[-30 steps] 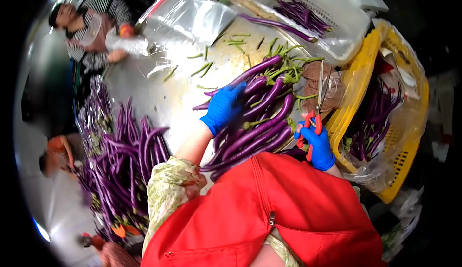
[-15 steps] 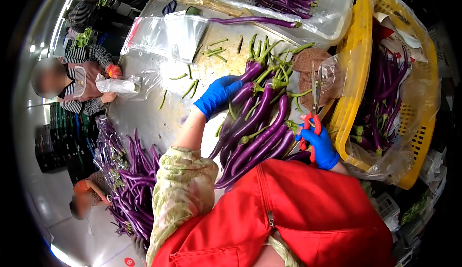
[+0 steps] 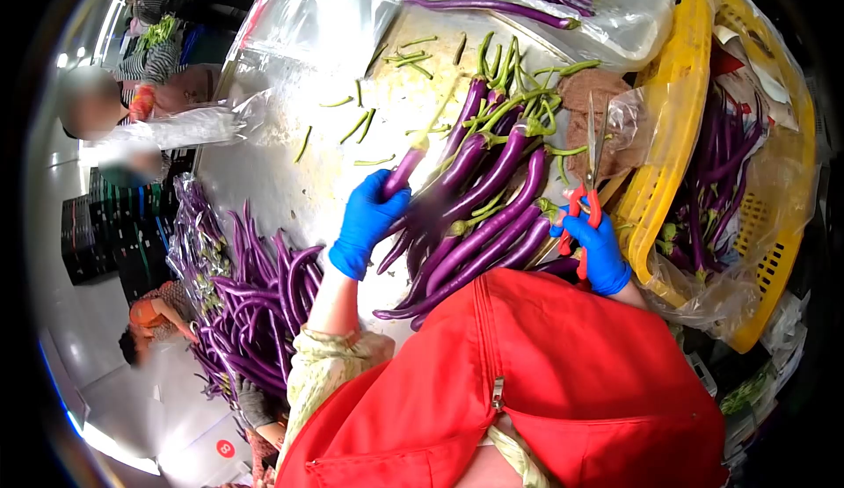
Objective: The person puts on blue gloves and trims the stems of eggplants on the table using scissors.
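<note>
My left hand (image 3: 365,224), in a blue glove, is closed around a slim purple eggplant (image 3: 407,169) whose green stem points up and away; motion blurs it a little. In my right hand (image 3: 602,255), also gloved in blue, are red-handled scissors (image 3: 593,149), blades pointing away from me and slightly apart. Between my hands lies a pile of long eggplants (image 3: 492,224), their green stems (image 3: 510,70) mostly toward the far side. Short cut stems (image 3: 356,125) are scattered on the metal table (image 3: 272,167) beyond my left hand.
Right of the table stands a yellow crate (image 3: 646,145) holding eggplants. A white basket (image 3: 633,26) with more eggplants is at the back. Clear plastic bags (image 3: 325,35) lie far left. Another eggplant heap (image 3: 264,312) is at left, where a person's grey-gloved hand (image 3: 255,404) reaches in.
My left hand has drawn back toward the left, bringing an eggplant away from the pile. My right hand still holds the scissors. The whole view has shifted slightly.
</note>
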`<state>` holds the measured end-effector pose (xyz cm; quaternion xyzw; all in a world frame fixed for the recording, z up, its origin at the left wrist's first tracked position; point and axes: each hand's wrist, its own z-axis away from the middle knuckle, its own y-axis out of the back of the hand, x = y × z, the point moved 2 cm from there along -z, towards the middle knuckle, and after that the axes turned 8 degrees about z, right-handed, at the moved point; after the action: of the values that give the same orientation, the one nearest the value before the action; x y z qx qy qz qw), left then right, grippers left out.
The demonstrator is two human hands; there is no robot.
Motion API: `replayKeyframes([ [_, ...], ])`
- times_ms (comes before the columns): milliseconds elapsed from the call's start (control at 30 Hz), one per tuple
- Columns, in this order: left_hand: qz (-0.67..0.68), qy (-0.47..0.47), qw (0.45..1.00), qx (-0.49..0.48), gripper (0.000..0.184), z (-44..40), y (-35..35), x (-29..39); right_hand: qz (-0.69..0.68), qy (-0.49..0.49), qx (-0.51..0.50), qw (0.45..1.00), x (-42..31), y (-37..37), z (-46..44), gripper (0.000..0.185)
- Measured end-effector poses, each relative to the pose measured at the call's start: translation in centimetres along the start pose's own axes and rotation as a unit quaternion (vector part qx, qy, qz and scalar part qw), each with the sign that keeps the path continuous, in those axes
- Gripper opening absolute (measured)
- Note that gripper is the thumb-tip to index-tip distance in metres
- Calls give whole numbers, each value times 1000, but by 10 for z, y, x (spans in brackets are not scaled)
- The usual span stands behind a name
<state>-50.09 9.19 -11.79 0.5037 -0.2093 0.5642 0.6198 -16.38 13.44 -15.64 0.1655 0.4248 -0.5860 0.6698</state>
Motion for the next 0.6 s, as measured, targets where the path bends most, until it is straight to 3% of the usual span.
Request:
replayKeyframes([
  [133,-253,-121,959,-27,44,3,-43,27,14,23,-15,1000,3,-2,-5,50],
  [233,-208,16,974,-85,39,-5,-39,45,8,-3,-7,1000,0,-4,-2,49],
  [300,-133,8,988,-74,38,-18,-22,20,5,-9,-20,1000,0,-1,-3,50],
  [367,-95,-15,995,-8,37,-17,0,30,-8,-13,-36,999,3,2,-5,50],
  [433,33,22,999,13,35,-11,15,48,-61,5,-50,997,-5,-10,-3,47],
  [600,115,72,980,-148,36,-11,-34,67,-200,22,-78,976,3,-48,-42,44],
])
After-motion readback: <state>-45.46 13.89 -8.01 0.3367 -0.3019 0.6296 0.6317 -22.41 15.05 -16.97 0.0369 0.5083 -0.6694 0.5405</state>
